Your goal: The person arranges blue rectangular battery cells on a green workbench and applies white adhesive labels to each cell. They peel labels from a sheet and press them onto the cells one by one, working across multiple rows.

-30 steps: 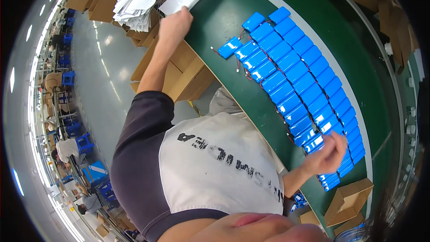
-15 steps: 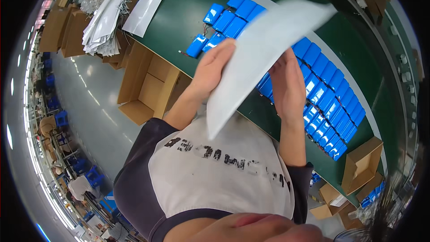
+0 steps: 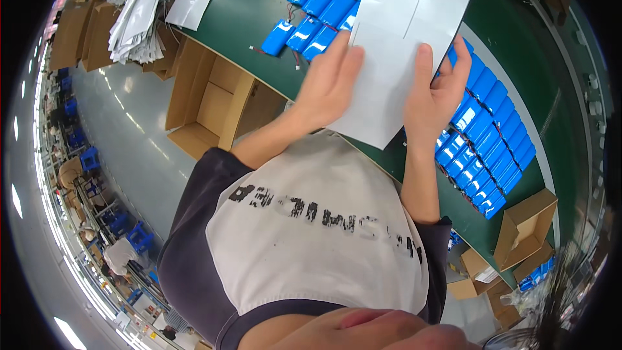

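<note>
My L hand (image 3: 332,84) grips the L edge of a white sheet (image 3: 392,58) w/ thin slit-like lines; my R hand (image 3: 435,94) has the R edge, thumb on top. Sheet's above the green workbench (image 3: 249,23), partly hiding rows of blue Li-type batt. packs (image 3: 472,116) w/ wire leads.

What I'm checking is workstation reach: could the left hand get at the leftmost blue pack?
Probably yes: the leftmost blue pack lies uncovered near the left hand, though that hand would likely have to let go of the white sheet first.
</note>
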Demonstrator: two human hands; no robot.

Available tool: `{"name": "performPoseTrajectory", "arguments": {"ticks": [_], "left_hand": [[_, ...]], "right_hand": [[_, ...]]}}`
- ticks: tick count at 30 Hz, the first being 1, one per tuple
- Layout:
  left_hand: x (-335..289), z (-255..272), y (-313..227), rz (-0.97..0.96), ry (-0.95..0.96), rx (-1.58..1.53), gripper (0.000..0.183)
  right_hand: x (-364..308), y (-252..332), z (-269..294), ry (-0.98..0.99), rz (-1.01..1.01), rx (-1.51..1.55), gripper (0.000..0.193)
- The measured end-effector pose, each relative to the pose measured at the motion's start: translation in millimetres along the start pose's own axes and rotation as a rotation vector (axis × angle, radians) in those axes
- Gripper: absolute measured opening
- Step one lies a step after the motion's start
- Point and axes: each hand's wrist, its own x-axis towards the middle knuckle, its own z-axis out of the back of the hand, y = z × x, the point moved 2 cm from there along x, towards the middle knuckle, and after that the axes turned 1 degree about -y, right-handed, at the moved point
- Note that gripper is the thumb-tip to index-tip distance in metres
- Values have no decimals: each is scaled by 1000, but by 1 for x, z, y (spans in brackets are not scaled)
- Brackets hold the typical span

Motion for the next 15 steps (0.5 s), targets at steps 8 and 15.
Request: {"name": "performPoseTrajectory", "arguments": {"ticks": [8, 15], "left_hand": [[10, -36, 2, 491, 38, -654, 52], [-24, -26, 17, 205, 147, -198, 44]], "right_hand": [[-2, -11, -10, 40, -163, 110, 49], [19, -18, 14, -104, 25, 9, 46]]}}
